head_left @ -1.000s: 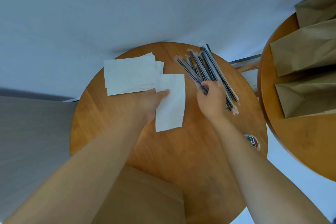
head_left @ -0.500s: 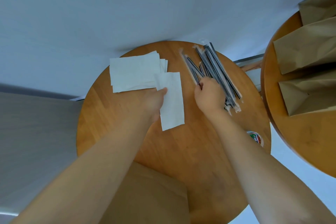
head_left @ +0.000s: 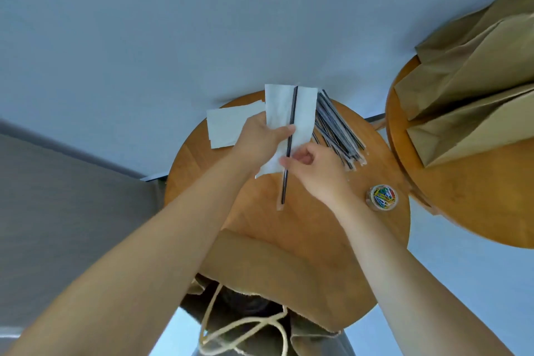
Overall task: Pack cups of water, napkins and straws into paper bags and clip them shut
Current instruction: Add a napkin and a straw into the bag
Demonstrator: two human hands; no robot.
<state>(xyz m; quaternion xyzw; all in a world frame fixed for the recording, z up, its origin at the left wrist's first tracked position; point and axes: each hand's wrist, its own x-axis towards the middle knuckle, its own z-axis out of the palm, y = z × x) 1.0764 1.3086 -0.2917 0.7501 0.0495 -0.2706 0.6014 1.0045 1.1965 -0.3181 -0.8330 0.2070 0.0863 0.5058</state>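
Bag mouth first: the open paper bag sits at six o'clock, nearest the body. Just beyond it, the right hand pinches the wrapped straw, whose long axis runs twelve-to-six against the napkin gripped by the left hand. Half a second ago the napkin lay on the round table and the straw was in the straw pile.

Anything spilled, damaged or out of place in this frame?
Nothing stands out. The left hand holds a white paper napkin, the right hand a wrapped black straw; the clear jar of coloured paper clips stands upright.
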